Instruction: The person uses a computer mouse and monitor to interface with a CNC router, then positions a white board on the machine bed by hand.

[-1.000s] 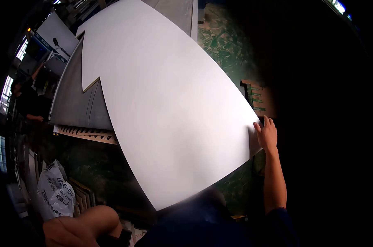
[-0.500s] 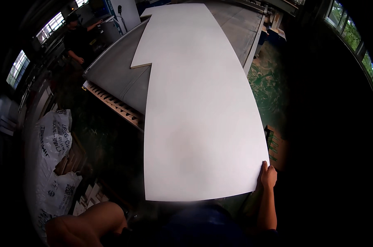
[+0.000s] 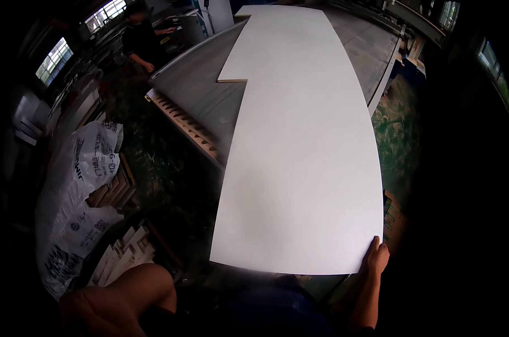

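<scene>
A long white panel (image 3: pixel 299 146) reaches from just in front of me to the far side of a grey machine table (image 3: pixel 201 78). Its far part lies over that table, while the near part sticks out past the table's edge. A step-shaped notch cuts into its left side. My right hand (image 3: pixel 379 257) grips the panel's right edge by the near corner, thumb on top and fingers hidden beneath. At the lower left my bent left arm (image 3: pixel 125 289) shows, but the hand itself is out of sight.
Left of me, printed white plastic wrapping (image 3: pixel 91 163) covers a stack, with white offcut strips (image 3: pixel 122 253) beside it. A slatted edge (image 3: pixel 184 123) runs along the table's near side. Another person (image 3: pixel 142 42) stands at the far left. Green floor (image 3: pixel 397 129) shows on the right.
The view has turned left, so the panel, table and other person appear further right. The panel's near end looks tilted slightly. My right hand keeps its hold on the panel's edge.
</scene>
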The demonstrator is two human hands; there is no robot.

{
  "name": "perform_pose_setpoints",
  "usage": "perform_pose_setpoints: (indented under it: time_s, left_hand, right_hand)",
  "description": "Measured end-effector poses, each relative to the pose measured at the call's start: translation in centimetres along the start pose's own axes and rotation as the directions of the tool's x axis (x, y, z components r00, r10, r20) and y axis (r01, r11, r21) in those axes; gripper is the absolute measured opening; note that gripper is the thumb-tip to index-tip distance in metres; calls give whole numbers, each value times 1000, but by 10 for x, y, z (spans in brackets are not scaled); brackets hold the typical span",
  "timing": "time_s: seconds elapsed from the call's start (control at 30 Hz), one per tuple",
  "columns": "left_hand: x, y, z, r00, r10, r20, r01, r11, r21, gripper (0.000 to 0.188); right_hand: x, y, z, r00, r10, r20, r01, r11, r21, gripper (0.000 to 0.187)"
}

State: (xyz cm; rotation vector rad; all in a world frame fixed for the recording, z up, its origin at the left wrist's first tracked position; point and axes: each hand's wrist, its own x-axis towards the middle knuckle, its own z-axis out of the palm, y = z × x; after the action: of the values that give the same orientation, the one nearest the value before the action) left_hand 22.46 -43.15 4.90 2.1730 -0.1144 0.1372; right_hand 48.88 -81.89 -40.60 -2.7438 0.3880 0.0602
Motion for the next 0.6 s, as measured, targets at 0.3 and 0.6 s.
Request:
perform_pose_setpoints:
  time_s: [0.3, 0.6]
  left_hand:
    - [7, 0, 14, 993, 29, -114, -25, 999, 37, 36]
    - [6, -17, 1, 980, 192, -59, -192, 981, 0, 37]
  right_hand:
    - [3, 1, 1, 998, 47, 38, -46, 999, -24, 60]
    - [-2, -6, -2, 998, 67, 21, -67, 997, -23, 61]
